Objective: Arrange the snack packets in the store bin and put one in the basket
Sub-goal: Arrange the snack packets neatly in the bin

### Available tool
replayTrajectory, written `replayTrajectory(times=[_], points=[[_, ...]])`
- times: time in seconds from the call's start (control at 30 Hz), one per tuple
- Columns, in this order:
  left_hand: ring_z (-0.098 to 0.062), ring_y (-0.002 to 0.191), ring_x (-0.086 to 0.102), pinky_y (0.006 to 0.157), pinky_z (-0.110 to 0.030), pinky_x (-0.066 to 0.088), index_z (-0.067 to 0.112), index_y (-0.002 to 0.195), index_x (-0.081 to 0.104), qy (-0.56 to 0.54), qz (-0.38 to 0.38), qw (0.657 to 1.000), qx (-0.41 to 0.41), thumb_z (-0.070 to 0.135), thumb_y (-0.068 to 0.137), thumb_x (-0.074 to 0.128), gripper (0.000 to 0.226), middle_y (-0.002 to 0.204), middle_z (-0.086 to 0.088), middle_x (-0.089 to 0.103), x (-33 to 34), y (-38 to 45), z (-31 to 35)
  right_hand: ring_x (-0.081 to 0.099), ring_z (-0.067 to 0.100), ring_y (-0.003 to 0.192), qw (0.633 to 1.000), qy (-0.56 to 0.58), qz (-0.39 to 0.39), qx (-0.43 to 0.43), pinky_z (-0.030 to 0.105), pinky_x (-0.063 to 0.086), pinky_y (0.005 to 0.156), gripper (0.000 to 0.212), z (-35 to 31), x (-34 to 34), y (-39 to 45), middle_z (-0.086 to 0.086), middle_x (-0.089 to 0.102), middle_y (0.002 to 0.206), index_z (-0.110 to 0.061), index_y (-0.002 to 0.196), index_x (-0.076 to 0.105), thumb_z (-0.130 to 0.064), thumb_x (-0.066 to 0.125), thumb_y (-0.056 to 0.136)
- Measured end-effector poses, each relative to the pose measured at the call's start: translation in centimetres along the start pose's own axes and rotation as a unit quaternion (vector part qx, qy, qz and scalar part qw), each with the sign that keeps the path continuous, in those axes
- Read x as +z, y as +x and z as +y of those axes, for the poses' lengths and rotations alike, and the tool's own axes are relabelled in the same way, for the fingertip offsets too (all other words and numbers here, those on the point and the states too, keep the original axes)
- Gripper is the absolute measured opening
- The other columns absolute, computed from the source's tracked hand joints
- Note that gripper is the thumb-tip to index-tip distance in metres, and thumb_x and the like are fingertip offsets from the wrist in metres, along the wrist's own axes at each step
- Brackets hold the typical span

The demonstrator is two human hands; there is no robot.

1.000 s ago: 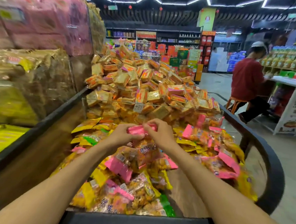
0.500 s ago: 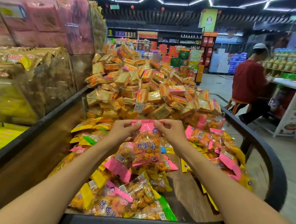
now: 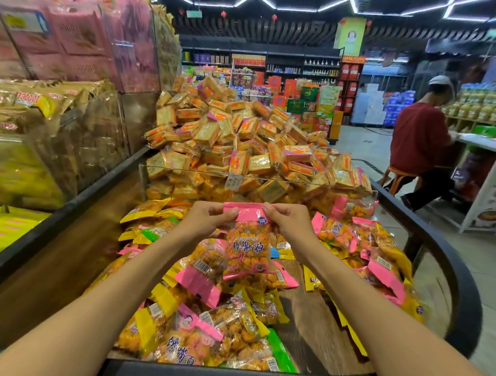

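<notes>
1. A pink-topped snack packet hung upright in the air above the store bin, its clear lower part showing orange pieces and blue lettering.
2. The left hand pinched the left end of the packet's pink top strip between thumb and curled fingers, the grip narrow and closed on the seal.
3. The right hand pinched the right end of the same strip in the same way, thumb and forefinger pressed on the pink edge, the other fingers curled in beneath.
4. Both hands were level with each other, so the strip ran straight between them and the packet dangled below.
5. Under the held packet lay a loose heap of snack packets with pink, yellow and green ends, spread over the bin's wooden floor; bare wood showed to the right of the heap.
6. More pink-ended packets were piled along the right side of the bin, near its dark curved rim.
7. A clear divider stood across the bin behind the hands, and beyond it rose a tall mound of orange and gold packets.
8. To the left, clear bins of pink and tan bags were stacked.
9. At the far right, a person in a red top sat on a stool at a counter.
</notes>
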State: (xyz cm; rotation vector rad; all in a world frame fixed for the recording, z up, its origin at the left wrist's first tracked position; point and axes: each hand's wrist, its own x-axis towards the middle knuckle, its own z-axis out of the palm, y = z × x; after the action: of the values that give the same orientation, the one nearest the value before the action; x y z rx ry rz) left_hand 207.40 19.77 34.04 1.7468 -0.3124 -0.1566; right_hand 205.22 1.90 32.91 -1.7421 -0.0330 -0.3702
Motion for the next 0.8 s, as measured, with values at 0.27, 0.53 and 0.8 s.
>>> replayTrajectory(times=[0.27,0.53,0.8], points=[[-0.021,0.079,0.063,0.071,-0.03,0.053,0.011,0.085,0.071,-0.014,0.015,1.0,0.005,0.025,0.091,0.059,0.019,0.085,-0.011,0.07,-0.3,0.1,0.1,0.062,-0.001,0.062,0.999,0.015,-0.038,-0.002,0.01,0.045,0.052,0.023,-0.4,0.1,-0.2,-0.002,0.066,0.075,-0.002,0.101,0.069,-0.02,0.057,0.095],[-0.021,0.074,0.06,0.066,-0.029,0.05,0.01,0.089,0.071,-0.047,0.049,0.998,0.019,0.023,0.093,0.057,0.02,0.084,-0.011,0.069,-0.7,0.2,0.3,0.062,0.011,0.1,0.99,-0.005,-0.127,0.058,0.031,0.05,0.095,0.03,-1.1,-0.1,-0.7,-0.003,0.067,0.106,-0.013,0.113,0.061,-0.028,0.066,0.087],[-0.023,0.071,0.053,0.063,-0.03,0.046,0.007,0.083,0.068,-0.066,0.101,0.993,0.018,0.026,0.093,0.057,0.024,0.078,-0.01,0.063,-1.8,0.6,0.5,0.051,0.016,0.114,0.956,-0.095,-0.256,0.107,0.011,0.051,0.063,0.091,-0.5,0.5,-1.3,0.017,0.042,0.144,0.004,0.148,0.019,-0.001,0.075,0.077]])
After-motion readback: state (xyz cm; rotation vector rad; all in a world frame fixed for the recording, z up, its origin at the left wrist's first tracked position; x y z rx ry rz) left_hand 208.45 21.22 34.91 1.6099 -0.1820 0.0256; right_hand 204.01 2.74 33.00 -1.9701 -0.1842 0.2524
